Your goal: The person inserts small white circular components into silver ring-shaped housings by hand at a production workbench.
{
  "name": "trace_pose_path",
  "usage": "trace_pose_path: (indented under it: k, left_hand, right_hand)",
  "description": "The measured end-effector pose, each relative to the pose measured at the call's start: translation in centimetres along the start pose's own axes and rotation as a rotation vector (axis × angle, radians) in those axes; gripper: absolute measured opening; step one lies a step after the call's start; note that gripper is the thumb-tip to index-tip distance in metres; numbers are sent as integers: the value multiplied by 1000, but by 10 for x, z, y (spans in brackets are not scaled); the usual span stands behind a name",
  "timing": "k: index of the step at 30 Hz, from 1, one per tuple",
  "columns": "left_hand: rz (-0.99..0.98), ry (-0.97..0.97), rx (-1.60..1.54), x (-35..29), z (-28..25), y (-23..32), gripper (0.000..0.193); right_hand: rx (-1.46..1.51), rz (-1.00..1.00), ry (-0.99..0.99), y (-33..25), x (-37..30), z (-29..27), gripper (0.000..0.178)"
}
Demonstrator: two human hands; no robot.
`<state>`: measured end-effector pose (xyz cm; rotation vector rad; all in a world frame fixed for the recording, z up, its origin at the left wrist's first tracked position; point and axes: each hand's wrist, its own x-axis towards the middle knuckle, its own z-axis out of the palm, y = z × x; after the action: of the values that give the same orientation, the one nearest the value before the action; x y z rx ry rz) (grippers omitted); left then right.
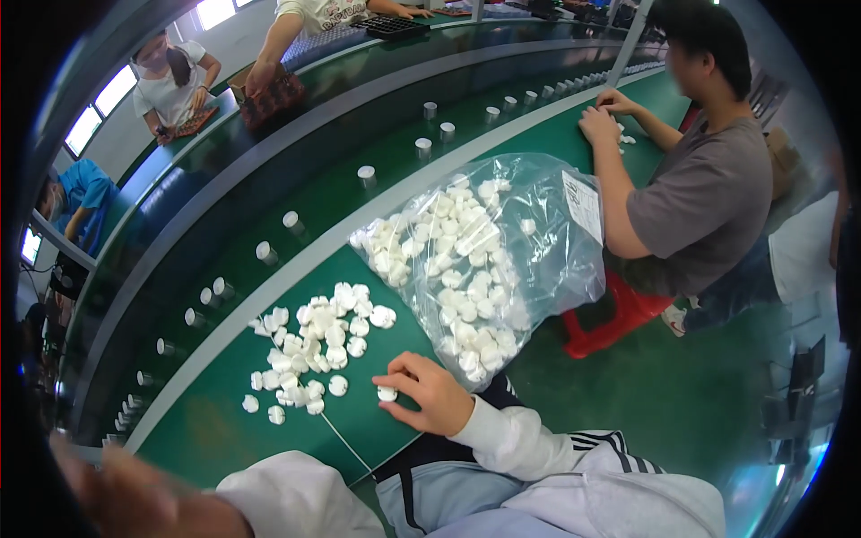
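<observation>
My right hand (429, 394) rests at the green table's near edge, thumb and fingers curled around one small white round plastic piece (387, 393). To its left lies a loose pile of the same white pieces (314, 345), several of them apart from the rest. My left hand (148, 498), reaching out at the lower left near the conveyor, is smeared by motion. Whether it holds anything does not show. A large clear plastic bag (547, 260) full of more white pieces lies beyond my right hand.
Small cylinders with white tops (291, 221) stand in a row along the dark green conveyor (327, 211), behind a grey rail (336, 247). A co-worker (700, 179) sits at the right on a red stool (610, 318). Other people work across the conveyor. A thin white cord (345, 442) crosses the near table.
</observation>
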<state>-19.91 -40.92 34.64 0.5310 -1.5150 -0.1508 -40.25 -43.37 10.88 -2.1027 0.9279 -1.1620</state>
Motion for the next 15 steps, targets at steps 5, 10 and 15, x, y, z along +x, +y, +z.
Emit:
trace_pose_path:
  k: [5, 10, 15]
  left_hand:
    - [-519, -111, 122, 32, 64, -85, 17]
    - [-498, -703, 34, 7, 117, -113, 16]
    - [-237, -1004, -67, -68, 136, -92, 23]
  right_hand:
    - [81, 13, -67, 2, -1, 3, 38]
    - [202, 48, -46, 15, -9, -1, 35]
    - [482, 110, -4, 32, -29, 43, 38]
